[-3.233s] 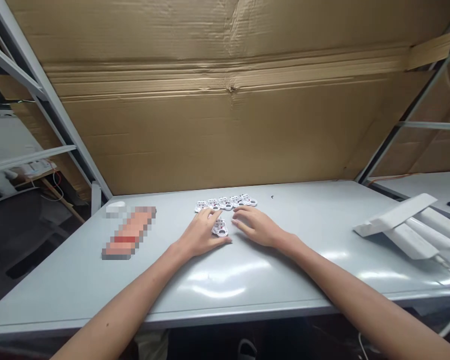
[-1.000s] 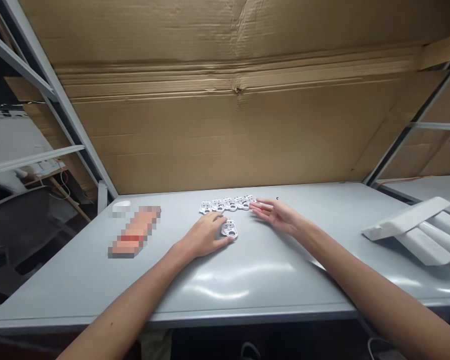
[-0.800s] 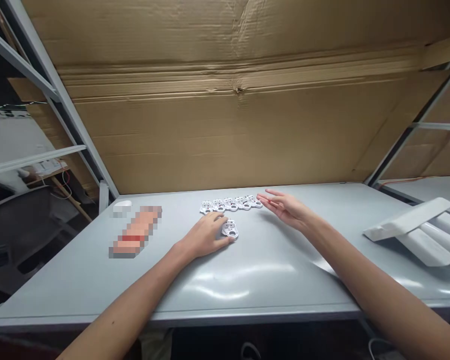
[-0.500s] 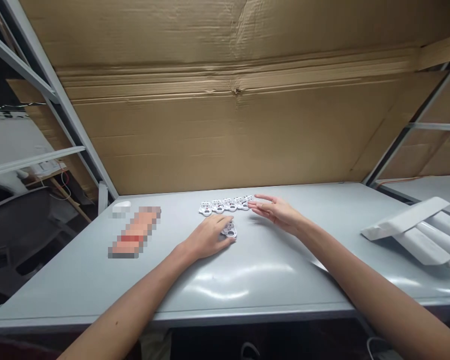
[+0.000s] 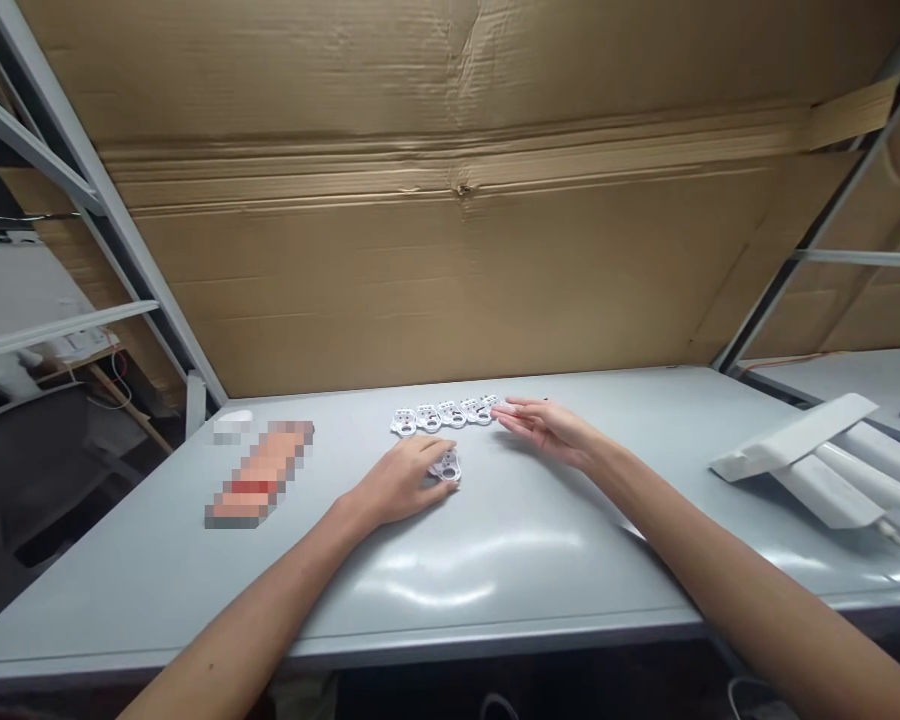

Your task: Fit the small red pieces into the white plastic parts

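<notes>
1. Five white perforated plastic pieces (image 5: 440,415) lie flat, side by side, in a tight row near the far edge of a light grey table (image 5: 570,580), at the centre of the frame. Their even spacing looks deliberate, as if they were set out one by one.
2. A sixth white piece (image 5: 447,465) lies flat just in front of the row, apart from it, partly under the left hand (image 5: 399,482).
3. That hand rests palm down with its fingers over the piece, seemingly pinning it to the tabletop. No lift shows, and whether the fingers actually grip the piece cannot be told.
4. The right hand (image 5: 546,430) is open and empty, its straight fingers (image 5: 511,412) pointing left at the row's right end. They are touching that end or just beside it; the view does not settle which.
5. Left of the left hand lie a pixelated peach-and-red oblong object (image 5: 260,475) and a small pixelated white object (image 5: 233,419), both too blurred to name. Neither is in the hands' way.
6. Long white bars (image 5: 814,470) are heaped well apart at the right. A large brown cardboard sheet (image 5: 420,260) fills the upper frame behind the table, between pale metal shelf uprights (image 5: 67,170).
</notes>
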A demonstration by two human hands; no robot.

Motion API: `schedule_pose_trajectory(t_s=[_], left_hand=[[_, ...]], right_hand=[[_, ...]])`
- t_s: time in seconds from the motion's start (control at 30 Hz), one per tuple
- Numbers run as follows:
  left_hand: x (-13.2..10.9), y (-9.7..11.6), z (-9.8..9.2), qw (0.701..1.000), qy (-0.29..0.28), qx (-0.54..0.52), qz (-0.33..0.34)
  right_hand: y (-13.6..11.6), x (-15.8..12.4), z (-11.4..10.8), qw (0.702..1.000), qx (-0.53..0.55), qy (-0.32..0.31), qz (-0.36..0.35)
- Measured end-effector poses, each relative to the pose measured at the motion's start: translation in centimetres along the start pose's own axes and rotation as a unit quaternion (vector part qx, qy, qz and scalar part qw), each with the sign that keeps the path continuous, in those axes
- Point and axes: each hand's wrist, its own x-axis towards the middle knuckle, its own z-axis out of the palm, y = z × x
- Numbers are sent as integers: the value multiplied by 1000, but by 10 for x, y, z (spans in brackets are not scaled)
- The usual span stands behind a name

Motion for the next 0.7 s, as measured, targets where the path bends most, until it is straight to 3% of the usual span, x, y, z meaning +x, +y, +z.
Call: schedule_pose_trajectory(t_s=[0.13,0.33,0.43,0.5,0.53,0.6,0.7], left_hand=[[0,0,-1,1000,2,2,3],[-1,0,0,1000,3,0,6],[-1,0,-1,1000,6,-2,11],[-1,-2,-4,1000,18,1,12],[-1,-5,-7,1000,27,4,11],[-2,-15,-14,998,60,14,1],[-4,-37,-24,990,131,30,-44]], right_hand=[[0,4,-4,999,45,-27,15],[-4,7,-14,998,28,-47,-21],[-6,7,-19,997,-31,-41,-56],[-6,9,-25,983,-149,2,-108],[-6,10,-29,961,-236,36,-140],[-5,13,-39,880,-424,97,-191],[-3,16,-49,769,-601,110,-190]])
